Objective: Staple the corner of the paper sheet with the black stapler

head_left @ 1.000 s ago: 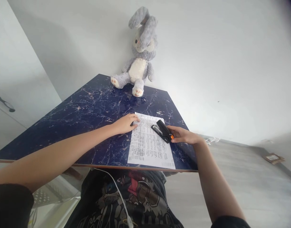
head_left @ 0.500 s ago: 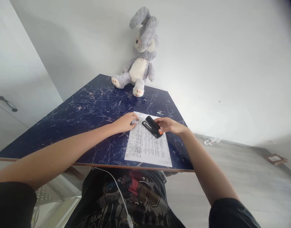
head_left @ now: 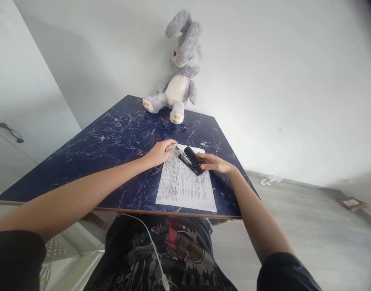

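A black stapler (head_left: 190,161) is spread open above a printed sheet of paper (head_left: 185,194), its metal staple rail showing and sticking out toward the left. My right hand (head_left: 217,163) grips the stapler's rear end between thumb and fingers. At the front tip of the rail, the thumb and fingers of my left hand (head_left: 159,153) close in a pinch; they partly hide what they touch. The paper lies flat under the stapler, near the table's front edge. Just beyond the paper is a small pale strip (head_left: 203,144), perhaps staples, on the tabletop.
The dark blue marbled table (head_left: 91,141) stands against a wall. A grey plush rabbit (head_left: 179,76) sits at its back edge. A white cabinet with a dark handle (head_left: 11,132) is at the left. A white cable (head_left: 152,242) hangs before my shirt.
The stapler has shifted slightly left and its metal rail now sticks out farther. My left hand has moved up to the rail's tip. The paper has slid a little left.
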Demonstrator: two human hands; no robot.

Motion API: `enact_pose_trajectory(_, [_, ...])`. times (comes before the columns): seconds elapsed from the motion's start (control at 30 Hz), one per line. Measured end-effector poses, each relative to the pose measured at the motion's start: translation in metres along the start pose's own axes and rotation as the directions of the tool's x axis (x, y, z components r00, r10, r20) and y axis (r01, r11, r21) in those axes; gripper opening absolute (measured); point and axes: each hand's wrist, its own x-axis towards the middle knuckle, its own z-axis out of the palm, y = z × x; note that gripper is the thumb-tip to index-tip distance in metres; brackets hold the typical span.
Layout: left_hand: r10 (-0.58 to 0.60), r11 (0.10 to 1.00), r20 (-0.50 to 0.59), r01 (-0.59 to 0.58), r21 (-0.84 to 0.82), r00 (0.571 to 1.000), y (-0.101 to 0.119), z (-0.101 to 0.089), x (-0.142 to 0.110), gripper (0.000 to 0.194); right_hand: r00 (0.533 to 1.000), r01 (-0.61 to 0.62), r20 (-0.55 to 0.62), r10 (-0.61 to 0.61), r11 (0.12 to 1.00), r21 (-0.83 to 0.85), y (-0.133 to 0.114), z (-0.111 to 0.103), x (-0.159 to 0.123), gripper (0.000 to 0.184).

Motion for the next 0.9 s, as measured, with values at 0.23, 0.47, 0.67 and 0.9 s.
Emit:
enact_pose_trajectory(0.23, [-0.054, 0.996, 0.075, 0.048, 0.076, 0.996, 0.0, 0.0, 0.0, 0.039, 0.995, 0.059, -0.08, -0.067, 0.993, -0.099, -0.005, 0.01, 0.008, 0.055])
enact_pose_trajectory(0.47, [0.048, 0.998, 0.25, -0.039, -0.039, 0.967, 0.015, 0.009, -0.005, 0.068, 0.98, -0.059, -0.198, -0.016, 0.928, -0.369, -0.003, 0.018, 0.017, 0.037])
enact_pose_trajectory(0.67, [0.013, 1.0, 0.133, -0.011, -0.011, 0.991, 0.023, 0.008, -0.003, 0.04, 0.96, -0.091, -0.277, -0.034, 0.901, -0.424, -0.002, 0.016, 0.014, 0.041])
enact_pose_trajectory(0.9, [0.079, 0.963, -0.163, -0.033, 0.267, 0.983, -0.012, -0.042, 0.011, 0.032, 0.813, -0.308, -0.57, -0.117, 0.745, -0.591, 0.034, -0.019, 0.023, 0.065])
